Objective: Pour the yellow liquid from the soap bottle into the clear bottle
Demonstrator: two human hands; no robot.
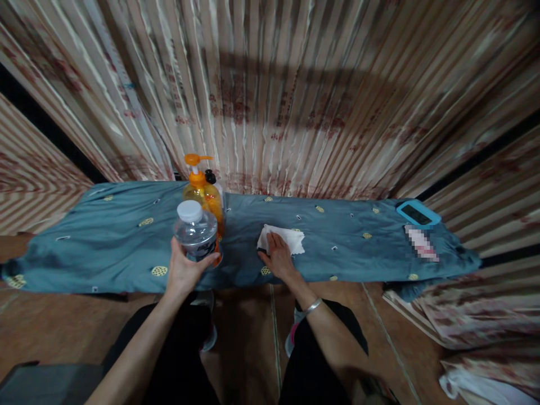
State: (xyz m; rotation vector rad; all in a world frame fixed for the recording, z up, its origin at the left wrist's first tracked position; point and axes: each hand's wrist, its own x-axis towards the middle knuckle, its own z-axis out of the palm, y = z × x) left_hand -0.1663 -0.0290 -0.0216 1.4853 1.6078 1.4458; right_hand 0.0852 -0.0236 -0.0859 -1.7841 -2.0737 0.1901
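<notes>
Head view: left hand (183, 270) wrapped around a clear plastic bottle (196, 232) with a white cap, held just above the near edge of a blue cloth-covered table (126, 247). Fingers curled about the lower body, thumb side toward the camera; bottle upright, cap closed. Right behind it, touching or nearly so, an orange pump bottle (203, 191) and a dark-capped bottle mostly hidden beyond. Right hand (277, 256) laid flat, palm down, fingers spread, pressing on a white cloth (287, 236) spread on the blue cover, well apart from the bottles; not clenched around anything, only resting on top. Silver bracelet (313, 305) at that wrist. Far right, a blue-framed device (417, 214) near the table corner, untouched.

Handling, by judgement: bottle probably light and thin-walled, likely to dent under a hard squeeze and smooth enough to slip; best taken around the middle with a full wrap, as now. White cloth soft and limp, likely to bunch and slide over the cover; easiest gathered by pinching an edge or corner.
</notes>
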